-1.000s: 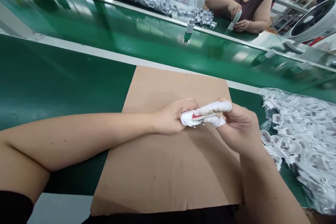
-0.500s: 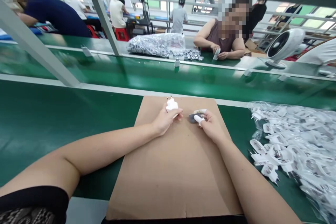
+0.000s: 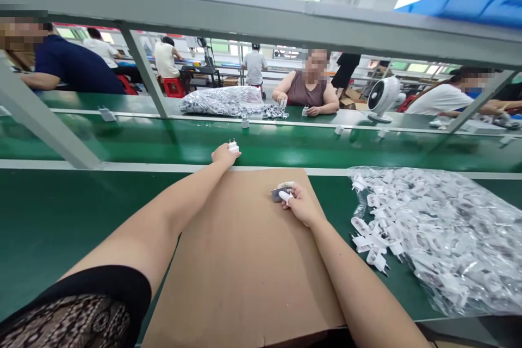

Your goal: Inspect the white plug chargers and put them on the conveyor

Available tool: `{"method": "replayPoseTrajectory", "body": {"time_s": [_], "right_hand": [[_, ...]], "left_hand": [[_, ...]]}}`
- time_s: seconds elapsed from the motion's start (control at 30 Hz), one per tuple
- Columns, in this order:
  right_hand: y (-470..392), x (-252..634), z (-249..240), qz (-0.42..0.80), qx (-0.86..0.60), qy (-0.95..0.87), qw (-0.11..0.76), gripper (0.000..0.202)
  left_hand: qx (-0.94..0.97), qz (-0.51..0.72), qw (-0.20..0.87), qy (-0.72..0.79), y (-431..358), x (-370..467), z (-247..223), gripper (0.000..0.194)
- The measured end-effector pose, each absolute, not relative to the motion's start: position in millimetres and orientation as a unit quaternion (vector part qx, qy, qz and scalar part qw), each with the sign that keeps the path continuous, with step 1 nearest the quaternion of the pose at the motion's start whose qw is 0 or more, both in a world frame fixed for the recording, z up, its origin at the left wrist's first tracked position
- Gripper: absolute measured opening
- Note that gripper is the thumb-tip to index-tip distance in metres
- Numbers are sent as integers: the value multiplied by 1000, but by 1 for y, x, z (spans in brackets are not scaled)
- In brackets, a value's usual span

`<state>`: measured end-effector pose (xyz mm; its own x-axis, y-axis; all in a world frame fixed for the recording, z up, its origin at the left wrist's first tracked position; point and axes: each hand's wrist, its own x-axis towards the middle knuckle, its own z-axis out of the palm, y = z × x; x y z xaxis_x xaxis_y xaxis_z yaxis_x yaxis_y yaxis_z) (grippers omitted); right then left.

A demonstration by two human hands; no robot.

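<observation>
My left hand (image 3: 223, 154) reaches forward past the far edge of a cardboard sheet (image 3: 253, 261) and is closed on a white two-pin plug adapter (image 3: 233, 147), its pins pointing up. It is over the green conveyor belt (image 3: 171, 141); whether the adapter touches the belt I cannot tell. Above the right part of the cardboard, my right hand (image 3: 300, 204) pinches a small flat grey plate (image 3: 278, 194) between thumb and forefinger. White covers wrap that thumb and fingertip.
On the right, a clear plastic bag (image 3: 440, 228) spills many white plug housings (image 3: 373, 242). Several adapters, one a white adapter (image 3: 245, 121), lie along the belt's far side. A co-worker (image 3: 312, 84) sits opposite, near a fan (image 3: 383, 97). A metal shelf beam (image 3: 261, 2) crosses overhead.
My left hand has moved forward and left with the adapter, from above the cardboard to over the belt. The right hand still holds the grey plate. The head view has tilted up.
</observation>
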<state>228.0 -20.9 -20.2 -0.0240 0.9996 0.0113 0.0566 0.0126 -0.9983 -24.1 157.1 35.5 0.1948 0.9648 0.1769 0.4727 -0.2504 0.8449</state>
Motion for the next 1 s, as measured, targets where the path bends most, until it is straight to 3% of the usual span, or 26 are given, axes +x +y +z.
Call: {"method": "replayPoseTrajectory", "body": {"time_s": [0.13, 0.27, 0.37, 0.47, 0.6, 0.67, 0.73, 0.87, 1.0], "right_hand": [[-22, 228, -17, 476, -511, -533, 478, 33], [-26, 229, -12, 436, -526, -544, 487, 34], [-29, 226, -4, 371, -543, -547, 517, 36], [-28, 221, 24, 279, -550, -549, 564, 34], [-16, 225, 115, 99, -523, -564, 632, 34], [-3, 233, 177, -129, -473, -604, 628, 32], [17, 244, 240, -264, -440, -610, 604, 33], [69, 257, 334, -329, -510, -607, 513, 41], [112, 256, 369, -319, -573, -626, 421, 45]], "left_hand": [[636, 390, 242, 620, 145, -29, 37, 47], [645, 405, 182, 622, 91, -25, 40, 86], [713, 358, 218, 562, 22, -24, 26, 84], [830, 217, 258, 445, -39, -30, 3, 87], [892, 151, 235, 356, -69, -37, -9, 77], [894, 126, 241, 356, -67, -38, -6, 75], [896, 100, 242, 357, -64, -36, 1, 74], [904, 76, 235, 350, -63, -35, 9, 70], [898, 81, 255, 348, -66, -37, 12, 69]]}}
